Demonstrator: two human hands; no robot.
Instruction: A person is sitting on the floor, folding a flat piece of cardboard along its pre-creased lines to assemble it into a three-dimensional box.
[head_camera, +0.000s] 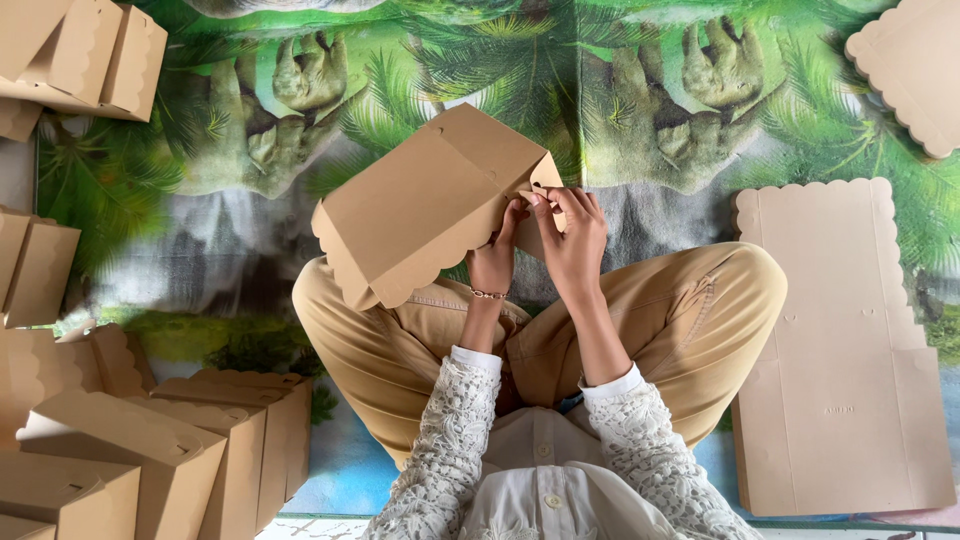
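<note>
A brown cardboard box (420, 200) with a scalloped edge is held above my crossed legs in tan trousers. My left hand (497, 255), with a thin bracelet at the wrist, grips the box's right end from below. My right hand (572, 232) pinches a small side flap at that same end. The box is partly folded, its flat panel facing up and tilted to the left.
A stack of flat scalloped cardboard blanks (840, 350) lies at my right, with more blanks (915, 70) at the top right. Several folded boxes (150, 450) stand at the lower left and others (80, 55) at the top left. A printed green mat (620, 90) covers the floor.
</note>
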